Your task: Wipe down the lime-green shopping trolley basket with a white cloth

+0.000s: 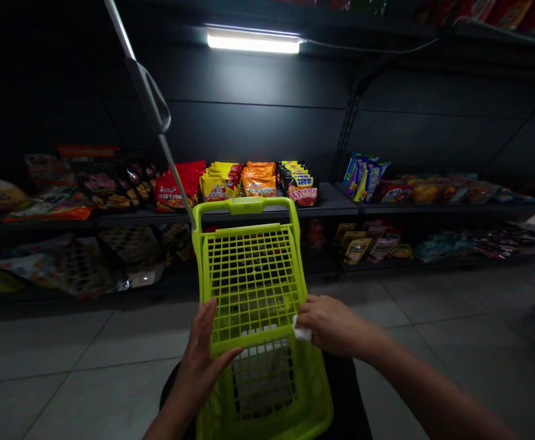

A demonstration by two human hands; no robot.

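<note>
A lime-green plastic shopping basket point(253, 278) is tipped up in front of me, its grid side facing me and its handle point(244, 205) at the top. My left hand point(203, 354) lies flat against the basket's left rim, fingers stretched out, thumb on the lower edge. My right hand point(329, 324) is closed on a small white cloth or wipe point(301, 331), pressed against the basket's right rim. A long metal pull handle point(151, 101) rises from the basket's upper left corner.
Dark store shelves point(322, 205) run across the back, stocked with packets of snacks point(231, 180) under a lit tube lamp point(253, 41). More packets point(368, 177) lie on the right. Grey floor tiles point(432, 305) spread on both sides.
</note>
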